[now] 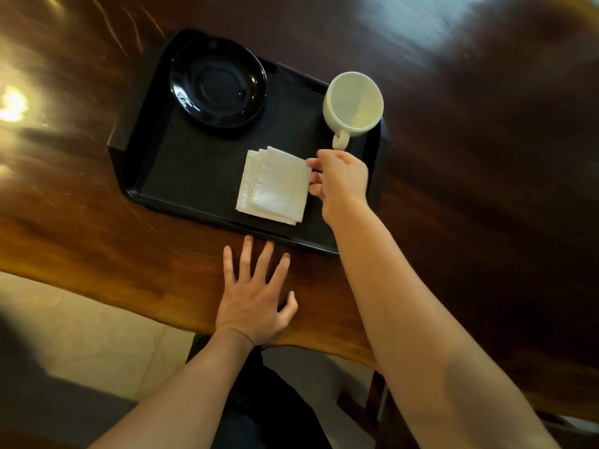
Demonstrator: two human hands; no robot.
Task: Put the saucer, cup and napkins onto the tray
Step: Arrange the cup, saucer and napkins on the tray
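at frame centre the right hand [340,183] pinches the right edge of the napkins [274,186] lying on the tray [155,176], left hand [256,296] spread flat on the table [97,222] below, saucer [217,82] and cup [353,102] already aboard.

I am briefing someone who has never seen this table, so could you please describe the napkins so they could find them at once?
Look for the black tray on the dark wooden table. In its near right part, below the white cup and just left of the right hand, lies a small fanned stack of folded napkins. They are the only flat, square, white thing there; the black saucer is round.
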